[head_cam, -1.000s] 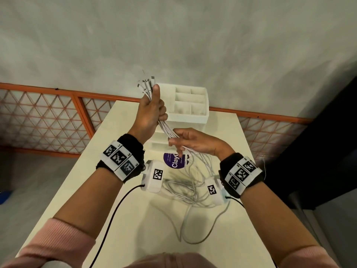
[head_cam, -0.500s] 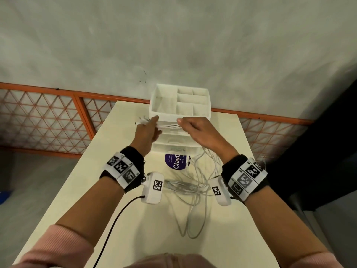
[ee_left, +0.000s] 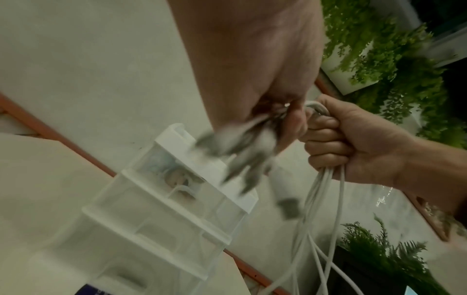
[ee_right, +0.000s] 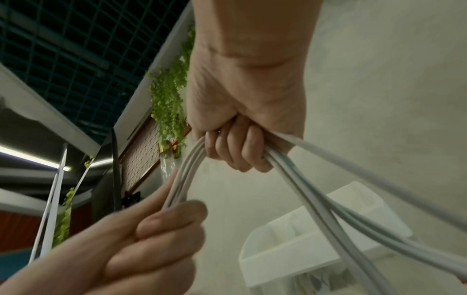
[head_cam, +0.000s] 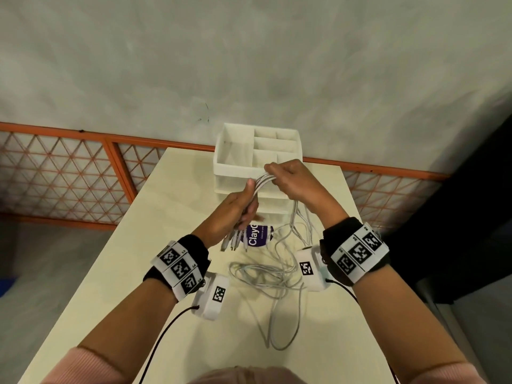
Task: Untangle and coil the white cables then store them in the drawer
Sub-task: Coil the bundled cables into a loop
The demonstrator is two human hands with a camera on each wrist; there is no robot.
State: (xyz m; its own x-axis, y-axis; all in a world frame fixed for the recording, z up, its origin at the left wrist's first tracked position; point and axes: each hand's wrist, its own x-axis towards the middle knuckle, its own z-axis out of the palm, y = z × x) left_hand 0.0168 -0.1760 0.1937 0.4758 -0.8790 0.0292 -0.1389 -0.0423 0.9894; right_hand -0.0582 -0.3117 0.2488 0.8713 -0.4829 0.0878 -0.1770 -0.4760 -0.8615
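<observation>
Both hands clamp the white cables (head_cam: 260,183) in an arch, left grip (head_cam: 238,209) plugs down, right grip (head_cam: 291,178) trailing strands benchward, above a purple "Clay" label (head_cam: 257,236).

White cables (head_cam: 260,182) arched between hands, before drawer unit (head_cam: 256,162)

Smooth white plastic-sheathed cables (head_cam: 260,184), translucent plastic drawer unit (head_cam: 243,173), matt cream table (head_cam: 155,261).

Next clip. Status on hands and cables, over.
Left hand and right hand both grip the cable bundle. Loose ends tangled on the table. Drawers shut, nothing blocking.
</observation>
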